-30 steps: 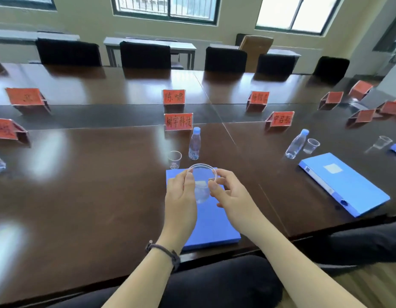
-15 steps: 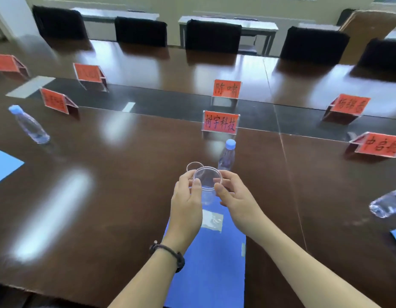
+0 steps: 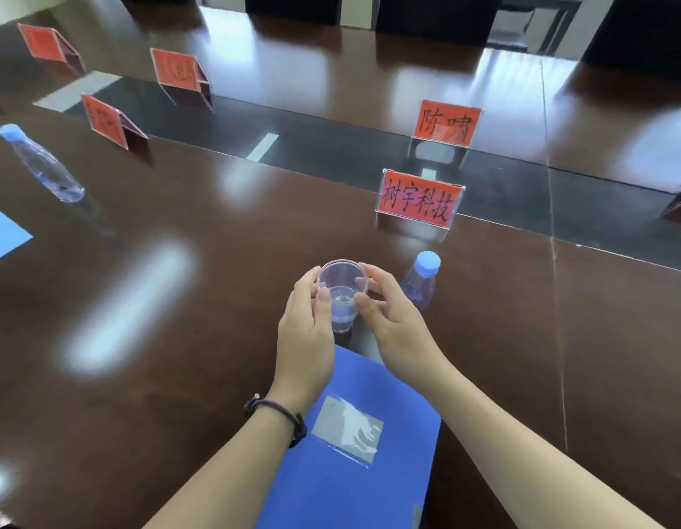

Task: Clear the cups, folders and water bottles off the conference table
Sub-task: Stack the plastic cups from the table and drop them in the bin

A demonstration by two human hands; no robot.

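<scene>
Head view: dark wooden bench (image 3: 178, 337) fills the frame, glare patches obscuring its surface. Blue folder (image 3: 354, 452) lies at the near edge, cut off at the bottom. A second folder (image 3: 2, 234) shows only a corner at left. Capped water bottle (image 3: 421, 280) stands just right of the hands; another bottle (image 3: 41, 166) stands far left. Left hand (image 3: 304, 330) and right hand (image 3: 392, 318) each pinch the clear cup (image 3: 342, 292) between them; its base is hard to make out. Far name cards (image 3: 178, 70) are blurred.
</scene>
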